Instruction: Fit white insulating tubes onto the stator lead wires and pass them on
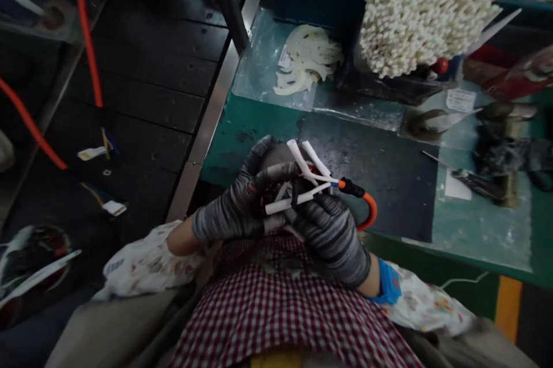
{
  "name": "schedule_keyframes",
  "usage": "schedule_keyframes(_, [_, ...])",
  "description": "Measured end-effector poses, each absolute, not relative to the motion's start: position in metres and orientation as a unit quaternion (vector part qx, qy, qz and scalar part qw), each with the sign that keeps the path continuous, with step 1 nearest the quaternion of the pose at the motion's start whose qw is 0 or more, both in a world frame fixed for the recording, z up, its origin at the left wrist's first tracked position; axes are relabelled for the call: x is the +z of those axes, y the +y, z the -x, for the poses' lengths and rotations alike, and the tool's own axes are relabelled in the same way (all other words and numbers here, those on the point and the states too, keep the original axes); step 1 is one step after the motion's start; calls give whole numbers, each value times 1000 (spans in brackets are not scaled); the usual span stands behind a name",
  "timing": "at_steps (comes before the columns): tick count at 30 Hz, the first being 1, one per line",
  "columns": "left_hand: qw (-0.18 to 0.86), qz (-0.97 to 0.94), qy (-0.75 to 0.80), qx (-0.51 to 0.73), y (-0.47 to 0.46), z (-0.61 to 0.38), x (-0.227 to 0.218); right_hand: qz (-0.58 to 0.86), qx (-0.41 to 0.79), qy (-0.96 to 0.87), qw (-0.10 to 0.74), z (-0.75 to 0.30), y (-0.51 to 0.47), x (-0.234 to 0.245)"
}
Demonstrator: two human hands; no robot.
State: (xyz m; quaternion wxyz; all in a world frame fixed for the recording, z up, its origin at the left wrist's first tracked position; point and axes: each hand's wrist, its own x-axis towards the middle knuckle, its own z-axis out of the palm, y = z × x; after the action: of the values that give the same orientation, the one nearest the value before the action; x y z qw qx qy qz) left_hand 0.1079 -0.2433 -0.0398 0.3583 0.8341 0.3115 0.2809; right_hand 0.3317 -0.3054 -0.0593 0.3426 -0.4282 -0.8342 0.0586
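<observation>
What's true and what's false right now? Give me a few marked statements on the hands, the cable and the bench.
1. Both the left hand and the right hand wear grey striped gloves. True.
2. The orange cable runs up to the hands. True.
3. The tubes lie loose on the bench. False: the hands hold them together above its edge.
4. The bundle of white sticks lies on the floor at the left. False: it is at the upper right, over the bench.
5. A clear bag of white pieces lies on the bench. True.
</observation>
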Motion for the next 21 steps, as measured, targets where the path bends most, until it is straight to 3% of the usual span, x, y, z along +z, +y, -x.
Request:
schedule_keyframes(6, [303, -827, 357, 310, -245, -120, -40, 383, 31, -839, 384, -353, -299, -50])
schedule_keyframes(10, [256, -835, 369, 318, -247, -131, -36, 489, -9, -779, 392, -368, -297, -52])
schedule_keyframes(16, [248, -854, 365, 275, -252, -146, -27, 542, 94, -756, 354, -369, -285, -62])
schedule_keyframes(21, [262, -877, 329, 231, -245, -142, -22, 522, 169, -744, 381, -380, -283, -71])
